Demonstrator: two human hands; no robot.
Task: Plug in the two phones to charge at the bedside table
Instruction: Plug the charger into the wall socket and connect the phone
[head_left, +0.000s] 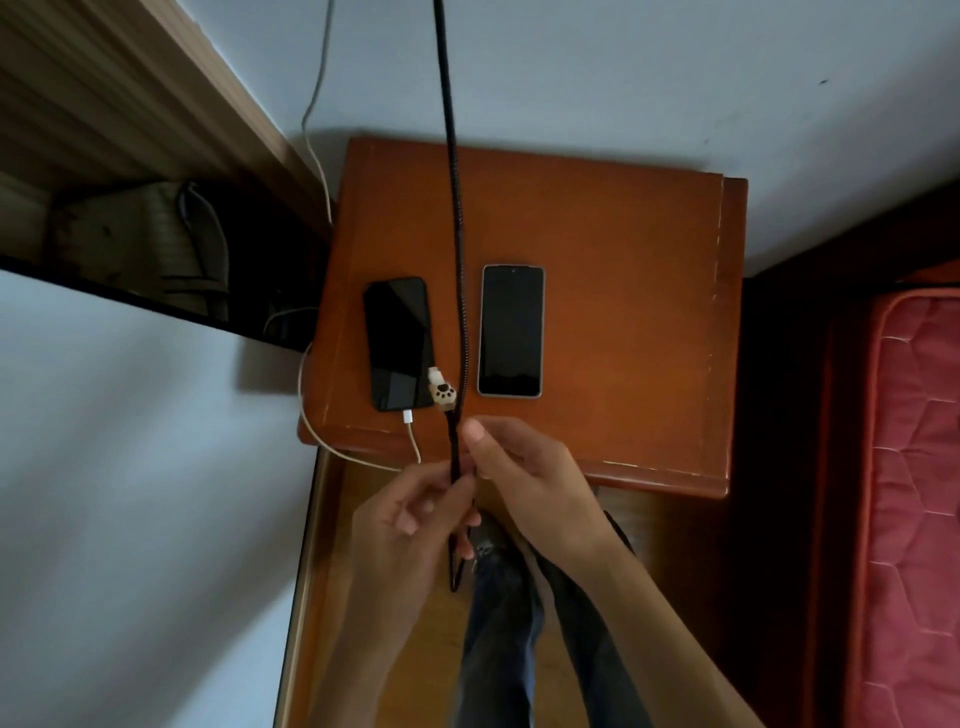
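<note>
Two phones lie face up on the wooden bedside table (597, 260). The black phone (399, 343) on the left has a white cable (410, 431) plugged into its bottom end. The silver-edged phone (511, 331) on the right has no cable in it. A black braided cable (457, 234) hangs down from above between the phones. Its end carries a paw-print connector cover (443, 391) lying beside the black phone. My left hand (415, 525) and my right hand (519, 473) both pinch this braided cable just in front of the table's near edge.
A red quilted mattress (914, 467) lies at the right. A grey wire (317, 104) runs down the pale wall behind the table. A wooden shelf (104, 104) with a dark recess is at the upper left. My legs (519, 623) stand on the wooden floor below.
</note>
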